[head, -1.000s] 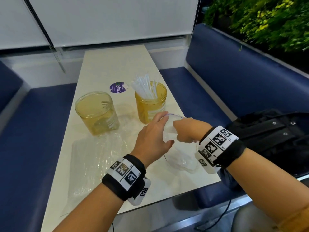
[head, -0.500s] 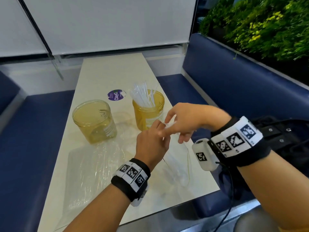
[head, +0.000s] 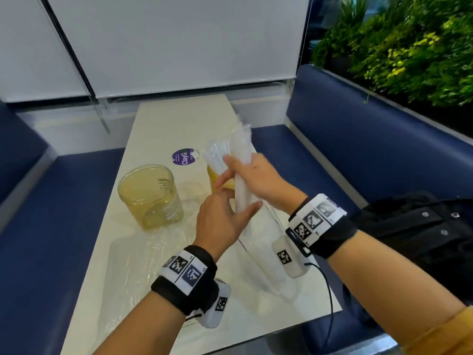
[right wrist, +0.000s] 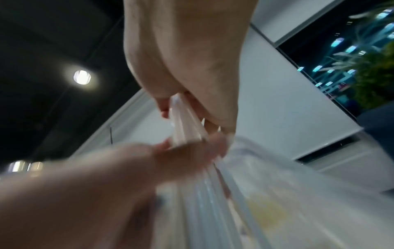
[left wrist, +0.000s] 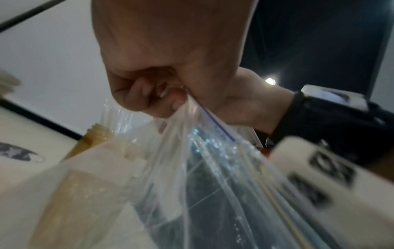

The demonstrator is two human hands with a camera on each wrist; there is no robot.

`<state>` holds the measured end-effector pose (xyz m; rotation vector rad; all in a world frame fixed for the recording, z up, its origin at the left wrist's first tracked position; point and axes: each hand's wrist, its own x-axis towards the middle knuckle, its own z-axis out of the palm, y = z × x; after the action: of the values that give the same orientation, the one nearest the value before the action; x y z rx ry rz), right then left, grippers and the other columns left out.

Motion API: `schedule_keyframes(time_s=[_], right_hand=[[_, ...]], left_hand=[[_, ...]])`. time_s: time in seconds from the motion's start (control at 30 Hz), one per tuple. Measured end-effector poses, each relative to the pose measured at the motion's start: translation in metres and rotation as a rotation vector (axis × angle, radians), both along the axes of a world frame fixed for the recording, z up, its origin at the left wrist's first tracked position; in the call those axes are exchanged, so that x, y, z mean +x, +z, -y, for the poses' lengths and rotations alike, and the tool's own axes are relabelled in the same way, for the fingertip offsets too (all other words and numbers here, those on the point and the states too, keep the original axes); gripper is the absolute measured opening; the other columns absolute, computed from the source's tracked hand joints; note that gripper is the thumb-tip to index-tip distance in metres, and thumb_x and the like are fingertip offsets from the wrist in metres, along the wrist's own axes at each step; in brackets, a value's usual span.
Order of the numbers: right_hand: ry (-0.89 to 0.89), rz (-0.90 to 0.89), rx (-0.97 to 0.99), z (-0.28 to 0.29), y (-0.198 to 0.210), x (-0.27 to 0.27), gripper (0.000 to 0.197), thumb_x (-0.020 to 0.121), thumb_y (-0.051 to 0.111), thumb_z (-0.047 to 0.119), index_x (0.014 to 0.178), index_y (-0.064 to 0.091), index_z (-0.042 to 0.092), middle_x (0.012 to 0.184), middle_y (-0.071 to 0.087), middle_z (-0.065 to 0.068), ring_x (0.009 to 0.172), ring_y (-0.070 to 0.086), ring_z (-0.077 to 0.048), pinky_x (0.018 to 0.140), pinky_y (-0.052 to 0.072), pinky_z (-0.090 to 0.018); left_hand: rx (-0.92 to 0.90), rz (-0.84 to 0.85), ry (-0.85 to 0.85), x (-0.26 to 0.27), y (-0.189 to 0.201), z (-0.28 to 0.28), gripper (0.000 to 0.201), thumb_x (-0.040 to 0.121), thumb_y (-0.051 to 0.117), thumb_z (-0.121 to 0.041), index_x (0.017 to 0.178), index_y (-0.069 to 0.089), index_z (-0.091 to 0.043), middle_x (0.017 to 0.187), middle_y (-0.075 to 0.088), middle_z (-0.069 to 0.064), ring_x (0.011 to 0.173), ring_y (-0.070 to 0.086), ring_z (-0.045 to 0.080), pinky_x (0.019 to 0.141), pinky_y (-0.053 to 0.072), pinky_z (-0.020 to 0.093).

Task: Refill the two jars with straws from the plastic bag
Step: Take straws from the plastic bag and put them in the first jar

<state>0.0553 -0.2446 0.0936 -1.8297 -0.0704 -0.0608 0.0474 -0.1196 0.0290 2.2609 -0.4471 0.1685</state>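
Note:
My right hand (head: 256, 175) grips a bundle of white straws (head: 242, 160) and holds it upright above the table, its lower end still in the mouth of the clear plastic bag (head: 271, 254). In the right wrist view the straws (right wrist: 184, 124) run between thumb and fingers. My left hand (head: 222, 219) pinches the bag's zip edge (left wrist: 213, 123) just below. The left amber jar (head: 151, 196) stands open and holds no straws. The right amber jar (head: 217, 179), partly hidden behind my hands, holds several straws (head: 216, 155).
A flat sheet of clear plastic (head: 133, 265) lies on the cream table (head: 174, 119) in front of the left jar. A purple sticker (head: 184, 156) sits behind the jars. A black bag (head: 422, 234) rests on the blue bench at right.
My right hand has risen from the bag's mouth, drawing a bundle of straws up and out. My left hand has stayed at the bag's opening, lifting it slightly.

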Motion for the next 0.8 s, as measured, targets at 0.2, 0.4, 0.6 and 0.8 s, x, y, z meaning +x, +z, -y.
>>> schedule_keyframes(time_s=[0.2, 0.4, 0.6, 0.8], right_hand=[[-0.053, 0.172, 0.538, 0.023, 0.078, 0.044, 0.039, 0.103, 0.053, 0.034, 0.071, 0.046, 0.014, 0.051, 0.037, 0.002, 0.042, 0.039, -0.013, 0.053, 0.045, -0.031], [-0.179, 0.373, 0.420, 0.033, 0.091, 0.101, 0.035, 0.101, 0.056, 0.036, 0.075, 0.045, 0.016, 0.052, 0.040, 0.003, 0.043, 0.040, -0.011, 0.050, 0.042, -0.029], [-0.176, 0.352, 0.196, 0.027, 0.021, 0.139, 0.023, 0.102, 0.055, 0.037, 0.091, 0.055, 0.016, 0.062, 0.047, 0.000, 0.055, 0.045, -0.012, 0.058, 0.044, -0.026], [-0.187, 0.123, -0.063, 0.024, -0.048, 0.153, 0.031, 0.100, 0.055, 0.040, 0.087, 0.059, 0.012, 0.075, 0.061, -0.001, 0.068, 0.058, -0.013, 0.071, 0.048, -0.031]], left_hand=[[0.017, -0.080, -0.013, -0.006, -0.007, -0.027, 0.068, 0.066, 0.088, -0.051, 0.124, 0.065, -0.021, 0.124, 0.062, -0.010, 0.111, 0.060, 0.012, 0.096, 0.049, 0.030], [-0.109, -0.141, 0.025, -0.008, 0.001, -0.047, 0.059, 0.072, 0.080, -0.018, 0.128, 0.063, -0.020, 0.127, 0.061, -0.008, 0.068, 0.059, 0.021, 0.076, 0.057, 0.039], [-0.258, -0.220, 0.091, -0.010, 0.014, -0.056, 0.055, 0.081, 0.067, 0.003, 0.129, 0.061, -0.023, 0.107, 0.066, 0.000, 0.051, 0.063, 0.024, 0.048, 0.056, 0.033], [-0.283, -0.182, 0.080, -0.006, 0.026, -0.052, 0.054, 0.082, 0.065, 0.007, 0.130, 0.060, -0.020, 0.129, 0.052, -0.009, 0.059, 0.063, 0.027, 0.046, 0.056, 0.028]])
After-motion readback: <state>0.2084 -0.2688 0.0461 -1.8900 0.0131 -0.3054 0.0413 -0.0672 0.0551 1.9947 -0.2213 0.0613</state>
